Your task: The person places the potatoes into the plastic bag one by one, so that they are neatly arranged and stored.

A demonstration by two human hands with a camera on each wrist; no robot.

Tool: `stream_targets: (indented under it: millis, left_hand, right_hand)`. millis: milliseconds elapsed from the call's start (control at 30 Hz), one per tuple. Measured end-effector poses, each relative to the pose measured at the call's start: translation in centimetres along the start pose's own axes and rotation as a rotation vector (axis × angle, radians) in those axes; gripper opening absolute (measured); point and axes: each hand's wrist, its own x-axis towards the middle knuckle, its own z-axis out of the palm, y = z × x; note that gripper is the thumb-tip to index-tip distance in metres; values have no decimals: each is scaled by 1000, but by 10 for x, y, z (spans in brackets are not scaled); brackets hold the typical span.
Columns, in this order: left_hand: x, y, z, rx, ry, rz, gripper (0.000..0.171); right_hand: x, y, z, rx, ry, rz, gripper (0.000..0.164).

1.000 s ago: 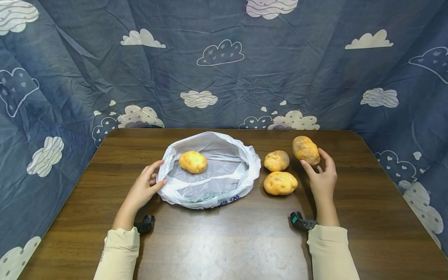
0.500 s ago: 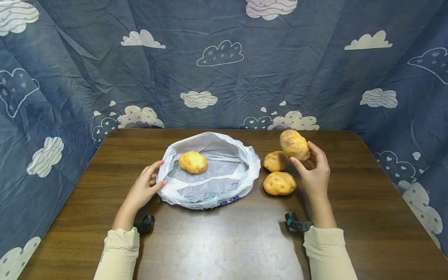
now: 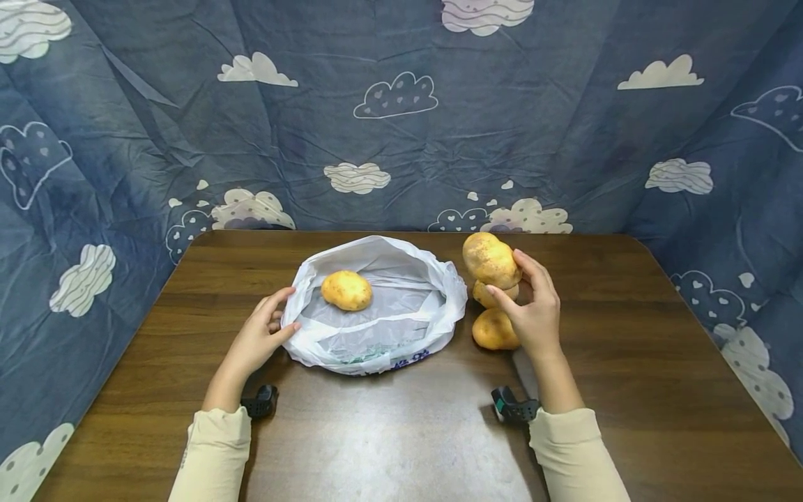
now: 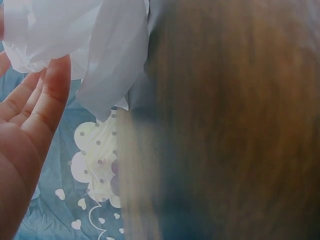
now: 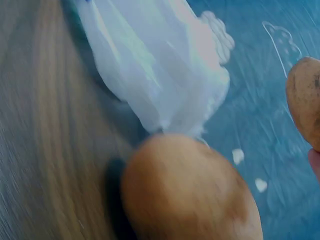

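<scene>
In the head view my left hand (image 3: 256, 340) holds the left rim of a white plastic bag (image 3: 453, 293), with thumb and index fingertips at its edge. The bag lies spread with its mouth upward, and one potato (image 3: 346, 290) rests inside. My right hand (image 3: 533, 307) grips a knobbly potato (image 3: 491, 259) between thumb and fingers, raised just right of the bag. Beneath it, a second potato (image 3: 484, 294) on the table is partly hidden. A third potato (image 3: 494, 330) lies nearer, partly covered by the right hand. The left wrist view shows fingers (image 4: 54, 92) against the bag.
Everything stands on a brown wooden table (image 3: 389, 432). Behind it hangs a blue cloth (image 3: 401, 153) with white clouds. Each wrist wears a black camera strap, the right one (image 3: 514, 406) close to the table.
My right hand has carried the gripped potato leftward, toward the bag, and now it overlaps the potatoes on the table. My left hand and the bag have stayed in place.
</scene>
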Motion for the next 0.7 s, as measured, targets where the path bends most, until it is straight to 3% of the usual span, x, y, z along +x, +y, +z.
stream_targets:
  millis: [300, 433, 567, 700]
  left_hand:
    - [0, 4, -1, 10, -3, -17, 57]
    - [-1, 20, -3, 0, -3, -14, 56]
    - [-3, 38, -5, 4, -4, -2, 54]
    - [-3, 42, -5, 7, -3, 3, 54]
  right_hand:
    - [-2, -14, 29, -31, -87, -66, 60]
    - [-6, -13, 40, -23, -116, -74, 59]
    - [-11, 3, 51, -25, -146, -58, 61]
    - [-12, 17, 61, -15, -172, -32, 63]
